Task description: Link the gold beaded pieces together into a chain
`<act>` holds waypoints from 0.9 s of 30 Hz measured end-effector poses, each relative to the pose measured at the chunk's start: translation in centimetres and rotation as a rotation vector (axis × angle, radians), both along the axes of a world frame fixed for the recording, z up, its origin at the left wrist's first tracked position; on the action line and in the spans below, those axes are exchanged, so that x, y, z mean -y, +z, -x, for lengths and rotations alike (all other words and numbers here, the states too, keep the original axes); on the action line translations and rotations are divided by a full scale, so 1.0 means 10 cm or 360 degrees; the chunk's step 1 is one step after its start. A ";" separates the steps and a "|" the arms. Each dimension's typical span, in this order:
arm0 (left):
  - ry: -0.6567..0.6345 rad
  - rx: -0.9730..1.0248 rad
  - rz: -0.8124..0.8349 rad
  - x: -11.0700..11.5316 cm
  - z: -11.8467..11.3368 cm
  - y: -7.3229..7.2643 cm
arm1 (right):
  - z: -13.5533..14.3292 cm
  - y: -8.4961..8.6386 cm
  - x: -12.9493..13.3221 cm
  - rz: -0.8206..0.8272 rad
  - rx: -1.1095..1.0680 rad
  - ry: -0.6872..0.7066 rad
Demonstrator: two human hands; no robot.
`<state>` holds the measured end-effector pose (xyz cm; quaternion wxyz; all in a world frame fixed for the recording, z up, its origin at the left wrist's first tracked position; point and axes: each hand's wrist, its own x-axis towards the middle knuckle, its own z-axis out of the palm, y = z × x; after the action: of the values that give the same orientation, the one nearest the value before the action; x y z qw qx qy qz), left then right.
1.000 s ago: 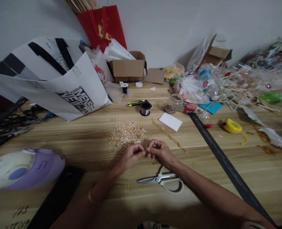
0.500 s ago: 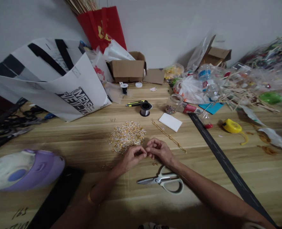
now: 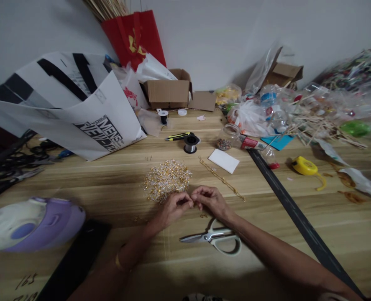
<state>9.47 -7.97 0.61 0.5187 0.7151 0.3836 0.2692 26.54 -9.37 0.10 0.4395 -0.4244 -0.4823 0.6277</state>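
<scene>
My left hand [image 3: 175,207] and my right hand [image 3: 211,200] meet fingertip to fingertip above the wooden table. Both are closed in a pinch, and whatever sits between the fingers is too small to make out. Just behind my left hand lies a heap of gold and silver beaded wire [image 3: 166,179]. A gold chain [image 3: 222,179] stretches out beyond my right hand. Below the hands are a few tiny gold pieces [image 3: 203,215] and a pair of scissors [image 3: 210,237] with pale handles, its blades pointing left, close to my right wrist.
A wire spool [image 3: 190,144], a utility knife [image 3: 178,136], a white card [image 3: 223,161] and a jar of beads [image 3: 229,136] stand farther back. On the right are a black strip [image 3: 285,200] and a yellow tape measure [image 3: 305,165]. At left sits a purple and white appliance [image 3: 47,225].
My right hand has dipped slightly, its fingers curling closer to the left fingertips. My left hand stays almost in place, and the things on the table have not moved.
</scene>
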 end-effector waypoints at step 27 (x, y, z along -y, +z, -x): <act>0.0014 -0.0877 -0.0474 0.17 -0.04 0.18 | 0.06 0.00 0.10 -0.0149 0.0366 -0.0039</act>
<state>9.85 -9.69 2.45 0.2835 0.8276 0.4691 0.1209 25.92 -10.40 0.14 0.4082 -0.4786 -0.5531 0.5463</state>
